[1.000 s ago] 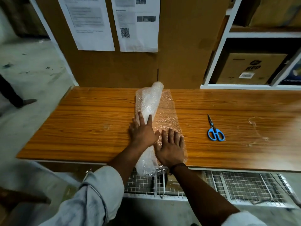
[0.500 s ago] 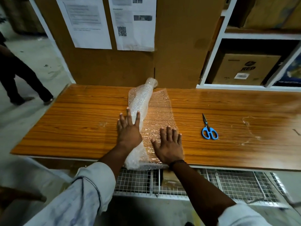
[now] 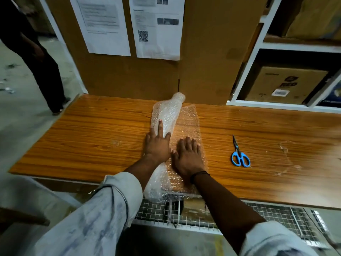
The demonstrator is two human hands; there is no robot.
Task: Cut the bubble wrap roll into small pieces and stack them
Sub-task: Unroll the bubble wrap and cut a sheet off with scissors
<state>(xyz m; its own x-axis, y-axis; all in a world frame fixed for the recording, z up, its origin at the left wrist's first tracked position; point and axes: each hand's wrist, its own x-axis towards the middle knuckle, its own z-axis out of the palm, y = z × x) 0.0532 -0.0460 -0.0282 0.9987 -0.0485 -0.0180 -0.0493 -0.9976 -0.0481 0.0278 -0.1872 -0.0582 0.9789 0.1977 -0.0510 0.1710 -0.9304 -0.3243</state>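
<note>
Fingers point(image 3: 160, 128) on both hands lie straight and flat, gripping nothing: left hand point(image 3: 156, 145) presses the clear crinkly bubble wrap roll point(image 3: 167, 115), right hand point(image 3: 187, 157) pins its unrolled sheet point(image 3: 188, 124) to the orange wood-grain table point(image 3: 92, 141). Looks like the unroll-and-flatten step, nothing cut yet. Next it probably needs the blue-handled scissors point(image 3: 239, 156) lying off to the right, so one hand must let go.

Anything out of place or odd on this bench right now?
One thing: the bubble wrap roll lies askew and its near end overhangs the table edge. Left hand rests on it, right hand presses the unrolled sheet. Scissors lie apart.
</note>
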